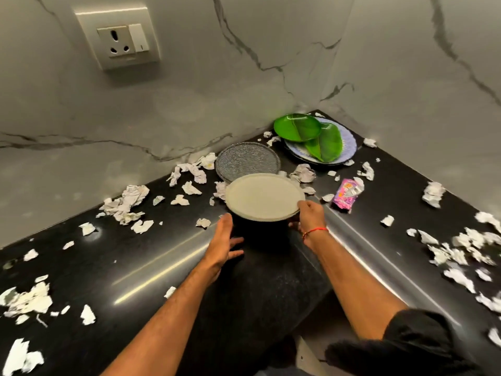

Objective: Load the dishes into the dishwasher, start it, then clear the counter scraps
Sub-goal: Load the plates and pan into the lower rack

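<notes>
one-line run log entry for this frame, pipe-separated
stage: loading dishes | right hand: grips cream plate, lifted off counter | left hand: open beside plate | glass plate: on counter | paper scraps: uncleared

Right hand [310, 217] pinches pale plate [264, 197] rim; left hand [225, 237] spread just beside.

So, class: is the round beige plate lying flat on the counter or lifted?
Lifted: the round beige plate tilts above the black counter, its shadow beneath.
</notes>
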{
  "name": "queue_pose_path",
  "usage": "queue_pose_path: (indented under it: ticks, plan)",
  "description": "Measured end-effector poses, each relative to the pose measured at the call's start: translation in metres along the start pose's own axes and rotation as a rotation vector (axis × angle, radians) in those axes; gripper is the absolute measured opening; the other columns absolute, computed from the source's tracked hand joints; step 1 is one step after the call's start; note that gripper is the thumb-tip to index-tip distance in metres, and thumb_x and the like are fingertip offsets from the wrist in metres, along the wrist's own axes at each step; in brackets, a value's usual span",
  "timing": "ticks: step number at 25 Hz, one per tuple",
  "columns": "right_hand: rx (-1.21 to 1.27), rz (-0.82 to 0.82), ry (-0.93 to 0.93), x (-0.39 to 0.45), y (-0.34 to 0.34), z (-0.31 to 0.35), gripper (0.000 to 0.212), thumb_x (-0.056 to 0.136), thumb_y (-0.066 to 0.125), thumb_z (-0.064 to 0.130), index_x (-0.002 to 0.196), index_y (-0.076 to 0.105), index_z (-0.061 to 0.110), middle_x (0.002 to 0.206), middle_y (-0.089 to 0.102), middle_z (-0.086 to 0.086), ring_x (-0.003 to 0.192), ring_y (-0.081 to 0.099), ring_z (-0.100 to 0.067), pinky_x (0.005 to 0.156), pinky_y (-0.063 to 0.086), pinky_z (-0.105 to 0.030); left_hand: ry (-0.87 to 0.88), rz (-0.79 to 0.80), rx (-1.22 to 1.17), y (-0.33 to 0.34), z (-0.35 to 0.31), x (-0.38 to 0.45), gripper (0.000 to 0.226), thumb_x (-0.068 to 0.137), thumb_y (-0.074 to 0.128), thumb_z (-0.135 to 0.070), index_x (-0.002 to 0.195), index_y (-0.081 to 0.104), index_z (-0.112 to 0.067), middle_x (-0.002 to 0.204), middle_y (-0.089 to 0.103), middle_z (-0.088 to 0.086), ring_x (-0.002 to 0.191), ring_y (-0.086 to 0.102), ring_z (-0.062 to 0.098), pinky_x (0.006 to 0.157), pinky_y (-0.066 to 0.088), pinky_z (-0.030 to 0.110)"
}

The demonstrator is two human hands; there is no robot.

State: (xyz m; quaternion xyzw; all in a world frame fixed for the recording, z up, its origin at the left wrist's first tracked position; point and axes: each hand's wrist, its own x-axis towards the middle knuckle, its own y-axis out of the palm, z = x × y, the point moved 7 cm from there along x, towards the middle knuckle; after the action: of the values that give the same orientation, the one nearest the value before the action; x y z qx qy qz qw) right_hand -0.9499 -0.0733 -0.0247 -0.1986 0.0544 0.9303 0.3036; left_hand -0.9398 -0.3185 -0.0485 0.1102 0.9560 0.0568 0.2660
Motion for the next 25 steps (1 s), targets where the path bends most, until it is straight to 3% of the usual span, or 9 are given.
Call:
queue_pose_path:
  ticks: [3, 5, 7, 9, 11, 13, 17, 21, 25]
  plan:
    - [0.017, -0.033, -0.05, -0.05, -0.042, -0.035, 0.025, 0.096, 0.051, 0.011, 0.074, 0.063, 0.013, 0.067, 0.057, -0.006, 0.06, 0.053, -0.02, 0.054, 0.043, -0.03, 0.004, -0.004, -0.129, -0.003, -0.003, -0.009, 0.06, 0.098, 0.047, -0.06, 0.152, 0.029, -0.039, 0.145, 0.05, 0.0, 0.114, 0.065, 0.032, 0.09, 0.057, 0.056]
    - [0.056, -0.052, -0.066, -0.084, -0.067, -0.056, 0.031, 0.095, 0.053, 0.012, 0.068, 0.066, 0.014, 0.067, 0.061, -0.003, 0.064, 0.054, -0.017, 0.059, 0.043, -0.029, 0.034, -0.049, -0.003, 0.0, -0.003, -0.014, 0.049, 0.101, 0.055, -0.031, 0.148, 0.04, -0.032, 0.142, 0.055, 0.002, 0.116, 0.062, 0.026, 0.1, 0.053, 0.048]
    - [0.134, -0.13, -0.081, -0.118, -0.097, -0.072, 0.033, 0.096, 0.054, 0.013, 0.069, 0.073, 0.018, 0.066, 0.066, 0.003, 0.06, 0.059, -0.008, 0.053, 0.048, -0.022, 0.053, -0.003, 0.167, 0.018, 0.001, -0.027, 0.059, 0.094, 0.053, -0.008, 0.149, 0.042, -0.027, 0.141, 0.055, 0.006, 0.116, 0.061, 0.028, 0.101, 0.052, 0.048]
    - [0.229, -0.255, -0.074, -0.151, -0.133, -0.088, 0.022, 0.096, 0.057, 0.018, 0.083, 0.074, 0.014, 0.073, 0.069, -0.003, 0.065, 0.063, -0.015, 0.048, 0.05, -0.025, 0.019, 0.122, 0.174, 0.047, 0.009, -0.044, 0.06, 0.091, 0.049, -0.002, 0.147, 0.044, -0.024, 0.135, 0.057, 0.015, 0.113, 0.062, 0.036, 0.088, 0.056, 0.055]
    - [0.273, -0.318, -0.068, -0.182, -0.167, -0.102, 0.02, 0.095, 0.058, 0.024, 0.104, 0.072, 0.012, 0.087, 0.07, -0.009, 0.074, 0.064, -0.024, 0.049, 0.052, -0.03, -0.029, 0.233, 0.166, 0.076, 0.016, -0.061, 0.057, 0.09, 0.048, -0.001, 0.143, 0.046, -0.021, 0.129, 0.059, 0.018, 0.104, 0.064, 0.04, 0.065, 0.058, 0.048]
    - [0.284, -0.35, -0.081, -0.214, -0.199, -0.113, 0.03, 0.095, 0.059, 0.029, 0.121, 0.067, 0.016, 0.104, 0.07, -0.009, 0.08, 0.067, -0.021, 0.054, 0.054, -0.03, -0.075, 0.322, 0.199, 0.107, 0.023, -0.081, 0.052, 0.089, 0.05, -0.003, 0.136, 0.05, -0.026, 0.121, 0.061, 0.014, 0.093, 0.067, 0.036, 0.052, 0.056, 0.039]
    - [0.377, -0.489, -0.116, -0.289, -0.264, -0.141, 0.035, 0.095, 0.06, 0.032, 0.126, 0.065, 0.017, 0.108, 0.07, -0.009, 0.083, 0.067, -0.016, 0.059, 0.055, -0.031, -0.075, 0.516, 0.329, 0.177, 0.049, -0.137, 0.042, 0.087, 0.048, -0.002, 0.086, 0.071, -0.036, 0.103, 0.062, 0.012, 0.082, 0.065, 0.029, 0.048, 0.055, 0.035]
    - [0.382, -0.595, -0.127, -0.361, -0.311, -0.186, 0.032, 0.092, 0.063, 0.039, 0.122, 0.067, 0.029, 0.113, 0.072, -0.004, 0.098, 0.067, -0.022, 0.07, 0.059, -0.039, -0.045, 0.618, 0.491, 0.23, 0.092, -0.191, 0.031, 0.095, 0.047, -0.012, 0.123, 0.051, -0.024, 0.114, 0.057, 0.012, 0.095, 0.063, 0.029, 0.049, 0.055, 0.031]
    - [0.429, -0.696, -0.153, -0.445, -0.361, -0.244, 0.036, 0.083, 0.062, 0.048, 0.115, 0.069, 0.035, 0.111, 0.072, 0.0, 0.099, 0.067, -0.019, 0.064, 0.056, -0.034, -0.085, 0.739, 0.669, 0.278, 0.16, -0.269, 0.033, 0.1, 0.049, -0.019, 0.132, 0.044, -0.025, 0.115, 0.055, 0.012, 0.091, 0.064, 0.029, 0.047, 0.055, 0.027]
